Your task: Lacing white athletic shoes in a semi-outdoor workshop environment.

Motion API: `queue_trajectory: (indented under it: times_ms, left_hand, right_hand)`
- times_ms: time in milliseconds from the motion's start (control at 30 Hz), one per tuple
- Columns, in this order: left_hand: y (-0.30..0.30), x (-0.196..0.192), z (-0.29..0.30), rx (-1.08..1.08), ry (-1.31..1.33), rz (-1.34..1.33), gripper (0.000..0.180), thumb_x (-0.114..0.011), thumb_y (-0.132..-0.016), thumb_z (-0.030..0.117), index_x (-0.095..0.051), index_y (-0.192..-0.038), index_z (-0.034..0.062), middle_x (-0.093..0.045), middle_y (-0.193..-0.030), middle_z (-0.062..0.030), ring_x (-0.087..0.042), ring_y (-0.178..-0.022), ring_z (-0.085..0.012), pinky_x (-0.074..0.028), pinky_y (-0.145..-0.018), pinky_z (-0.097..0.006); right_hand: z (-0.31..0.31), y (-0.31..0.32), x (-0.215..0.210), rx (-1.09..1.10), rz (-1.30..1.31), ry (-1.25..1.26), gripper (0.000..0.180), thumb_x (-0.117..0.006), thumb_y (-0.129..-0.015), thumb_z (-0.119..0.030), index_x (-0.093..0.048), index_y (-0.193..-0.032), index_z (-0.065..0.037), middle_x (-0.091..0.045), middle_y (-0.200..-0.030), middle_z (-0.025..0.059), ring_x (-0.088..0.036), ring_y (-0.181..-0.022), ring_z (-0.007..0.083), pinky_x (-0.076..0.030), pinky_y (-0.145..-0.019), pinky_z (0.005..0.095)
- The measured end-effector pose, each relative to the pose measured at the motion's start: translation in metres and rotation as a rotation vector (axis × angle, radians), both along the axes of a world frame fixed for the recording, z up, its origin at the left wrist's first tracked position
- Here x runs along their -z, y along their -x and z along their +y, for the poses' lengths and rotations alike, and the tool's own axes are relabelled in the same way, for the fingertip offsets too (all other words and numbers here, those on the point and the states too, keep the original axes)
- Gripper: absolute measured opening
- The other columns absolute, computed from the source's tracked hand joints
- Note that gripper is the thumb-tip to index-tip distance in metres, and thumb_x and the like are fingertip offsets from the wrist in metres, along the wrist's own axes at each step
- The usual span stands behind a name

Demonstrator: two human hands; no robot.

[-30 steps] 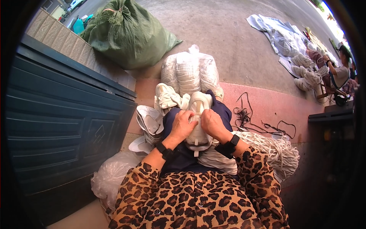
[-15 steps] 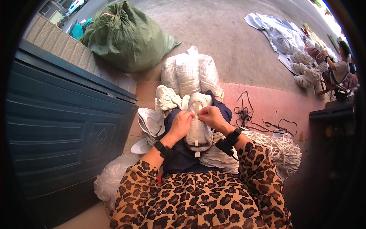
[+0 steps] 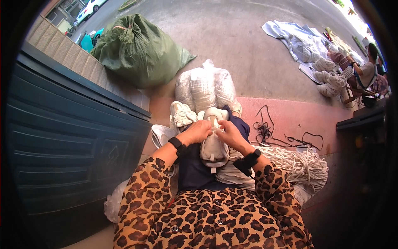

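Observation:
A cream sneaker rests on my lap, between my knees, its heel with a pale pull loop toward me. My left hand comes over its left side with the fingers pinched at the lacing area. From the right, my right hand meets it with thumb and forefinger together at the same spot. A thin pale strand, seemingly a shoelace, runs between the fingertips, partly hidden by them. Just beyond my left hand lies another cream sneaker, and a white shoe sits beside my left leg.
Clear bags of white goods stand ahead, with a big green sack farther left. Bundled white laces lie at my right; black laces lie on the floor. A blue door borders the left. A person sits far right.
The view has tilted up slightly, so the scene sits lower. My fingertips have moved a little farther apart at the sneaker's lacing; the sneaker stays on my lap.

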State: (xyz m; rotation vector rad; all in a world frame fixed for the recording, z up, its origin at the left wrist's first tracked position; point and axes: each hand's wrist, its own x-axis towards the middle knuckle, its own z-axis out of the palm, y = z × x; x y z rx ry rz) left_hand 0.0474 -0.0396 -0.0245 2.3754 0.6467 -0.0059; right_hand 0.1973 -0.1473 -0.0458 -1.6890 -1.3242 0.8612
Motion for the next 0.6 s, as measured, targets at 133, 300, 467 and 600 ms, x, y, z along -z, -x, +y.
queue_trajectory:
  times_ms: [133, 300, 467, 600]
  left_hand:
    - [0.058, -0.055, 0.031, -0.251, -0.549, 0.237, 0.014, -0.05, -0.073, 0.013, -0.054, -0.068, 0.0003, -0.056, -0.074, -0.0212, -0.055, -0.07, -0.0378, -0.046, -0.064, -0.045]
    - [0.235, -0.205, 0.099, -0.801, -1.188, 0.381, 0.012, -0.046, -0.073, 0.008, -0.055, -0.07, 0.0007, -0.056, -0.068, -0.0201, -0.057, -0.065, -0.0362, -0.044, -0.058, -0.045]
    - [0.494, -0.352, 0.059, -1.465, -1.342, 0.733, 0.034, -0.04, -0.085, 0.032, -0.058, -0.092, 0.004, -0.059, -0.099, -0.0203, -0.057, -0.091, -0.0381, -0.046, -0.076, -0.047]
    - [0.613, -0.4, 0.0, -1.762, -1.288, 0.72, 0.045, -0.038, -0.085, 0.043, -0.057, -0.098, 0.0038, -0.059, -0.101, -0.0222, -0.054, -0.095, -0.0429, -0.042, -0.077, -0.052]
  right_hand:
    - [-0.032, -0.039, -0.051, -0.075, 0.202, 0.25, 0.046, -0.067, -0.075, -0.021, -0.051, -0.11, 0.004, -0.055, -0.072, 0.0035, -0.052, -0.066, 0.0111, -0.044, -0.06, 0.0243]
    - [-0.1, -0.12, -0.084, -0.03, 0.274, 0.388, 0.035, -0.066, -0.078, -0.019, -0.057, -0.104, 0.002, -0.06, -0.073, 0.0039, -0.056, -0.064, 0.0107, -0.045, -0.056, 0.0224]
    - [-0.183, -0.206, -0.118, 0.405, 0.588, 0.156, 0.02, -0.059, -0.082, -0.014, -0.058, -0.1, -0.005, -0.045, -0.057, -0.0072, -0.035, -0.043, 0.001, -0.027, -0.037, 0.0159]
    - [-0.263, -0.273, -0.131, 0.76, 0.823, -0.409, 0.013, -0.049, -0.09, -0.017, -0.055, -0.094, -0.006, -0.031, -0.055, -0.0073, -0.024, -0.042, 0.0011, -0.018, -0.034, 0.0183]
